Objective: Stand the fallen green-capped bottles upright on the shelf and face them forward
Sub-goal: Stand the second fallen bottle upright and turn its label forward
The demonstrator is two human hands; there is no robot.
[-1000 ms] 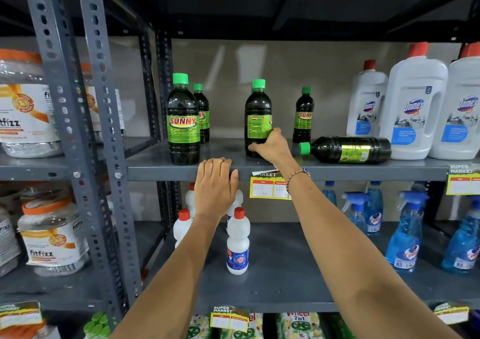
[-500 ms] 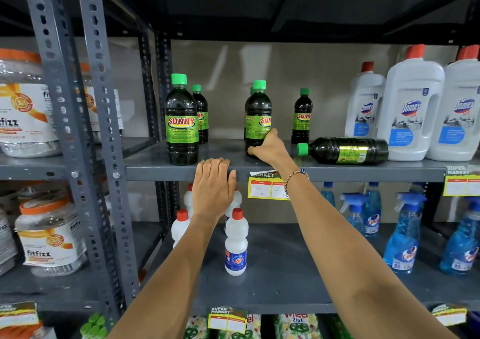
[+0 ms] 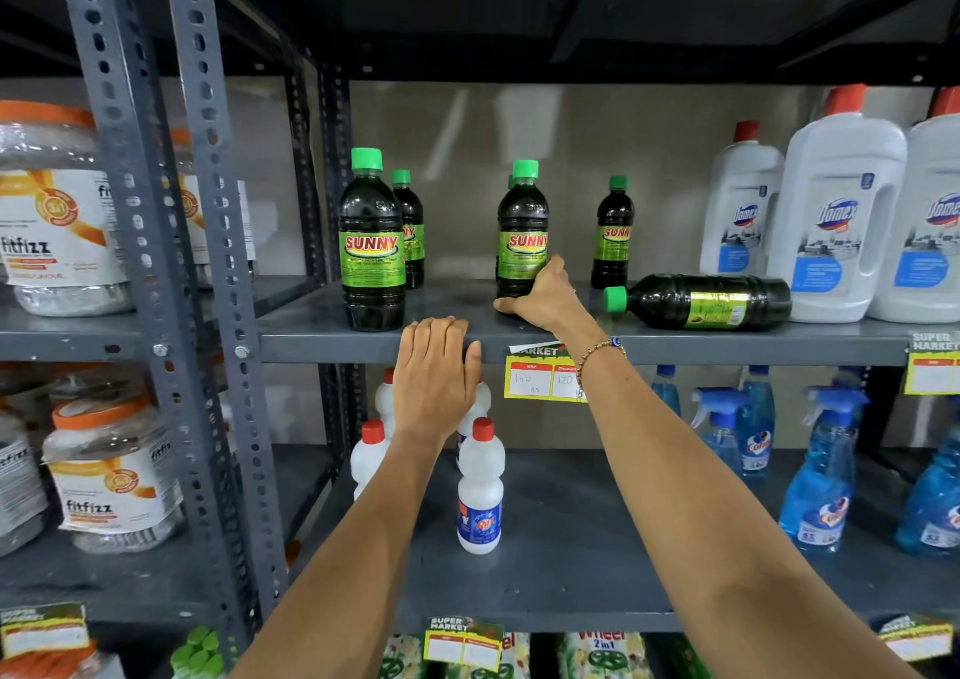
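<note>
So the right hand (image 3: 543,296) is wrapped around the base of the middle dark plastic bottle with the green cap and green SUNNY label (image 3: 522,234), which stands upright on the grey metal shelf (image 3: 322,338) with its label pretty much facing front now. Looks to me like this is the facing step on that one, basically done. The left hand (image 3: 434,371) isn't gripping anything, it's just lying flat with fingers over the shelf's front lip, probably for balance. The one that clearly needs work is the fallen dark green-capped bottle (image 3: 698,301) lying on its side just to the right, cap pointing left toward the right hand, its bottom end right up against the big white jugs with red caps (image 3: 836,221). Next move, I'd guess: let go of the standing one, reach right, grab the fallen bottle around the body, tip it up, then twist the label forward. Not much room beside those jugs, so I'd go easy.
</note>
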